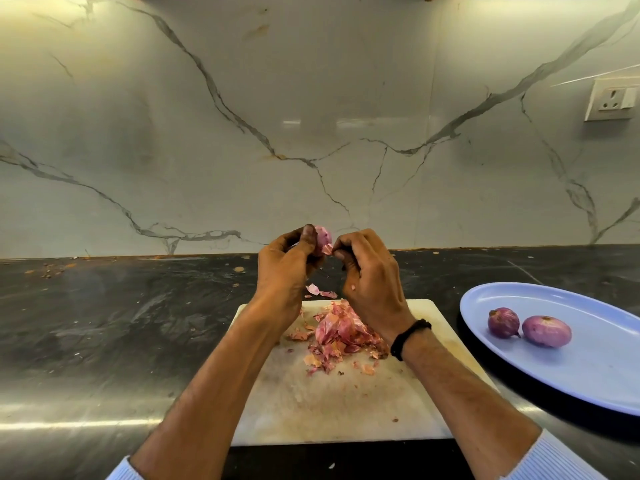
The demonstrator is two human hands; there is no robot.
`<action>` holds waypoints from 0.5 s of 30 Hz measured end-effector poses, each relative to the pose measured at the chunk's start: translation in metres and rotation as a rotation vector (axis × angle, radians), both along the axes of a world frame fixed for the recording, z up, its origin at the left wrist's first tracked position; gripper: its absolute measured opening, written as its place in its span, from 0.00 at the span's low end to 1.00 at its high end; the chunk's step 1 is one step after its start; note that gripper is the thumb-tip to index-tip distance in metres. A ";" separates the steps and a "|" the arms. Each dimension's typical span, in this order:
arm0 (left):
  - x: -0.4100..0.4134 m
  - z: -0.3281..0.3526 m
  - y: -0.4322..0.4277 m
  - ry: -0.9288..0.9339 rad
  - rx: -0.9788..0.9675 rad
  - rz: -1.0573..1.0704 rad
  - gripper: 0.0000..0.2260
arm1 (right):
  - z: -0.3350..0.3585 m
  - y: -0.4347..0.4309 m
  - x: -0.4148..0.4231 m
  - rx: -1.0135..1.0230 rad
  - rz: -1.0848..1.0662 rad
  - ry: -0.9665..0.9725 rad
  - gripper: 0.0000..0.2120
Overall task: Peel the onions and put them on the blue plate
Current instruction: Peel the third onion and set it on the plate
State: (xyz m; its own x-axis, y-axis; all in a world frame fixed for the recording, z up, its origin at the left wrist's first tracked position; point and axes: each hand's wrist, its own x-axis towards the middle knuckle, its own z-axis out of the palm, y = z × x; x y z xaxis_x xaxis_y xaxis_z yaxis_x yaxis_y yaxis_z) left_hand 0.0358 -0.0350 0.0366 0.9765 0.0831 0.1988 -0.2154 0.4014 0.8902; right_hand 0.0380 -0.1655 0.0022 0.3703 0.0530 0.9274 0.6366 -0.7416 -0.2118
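My left hand (285, 265) grips a small pink onion (322, 240), held up above the far edge of the white cutting board (332, 407). My right hand (370, 275) pinches a flap of skin on the onion's right side. A heap of pink onion peels (341, 332) lies on the board beneath my hands. On the blue plate (588, 368) at the right rest two peeled onions, one darker (503, 322) and one lighter (546, 330), side by side.
The board and plate sit on a dark stone counter (121, 323). A few loose peels (320, 291) lie on the counter behind the board. A marble wall rises at the back, with a white socket (611, 99) at the right.
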 end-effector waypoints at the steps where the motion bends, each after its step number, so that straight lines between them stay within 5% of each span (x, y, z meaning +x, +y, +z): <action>1: 0.000 0.001 0.001 0.014 -0.027 0.004 0.07 | 0.000 0.000 0.000 -0.010 -0.002 0.017 0.05; 10: -0.002 0.010 0.003 0.105 -0.175 -0.033 0.11 | 0.002 -0.010 -0.002 0.167 -0.159 0.223 0.12; 15: -0.005 0.010 0.002 0.100 -0.150 -0.045 0.08 | 0.004 -0.008 -0.001 0.135 -0.078 0.118 0.08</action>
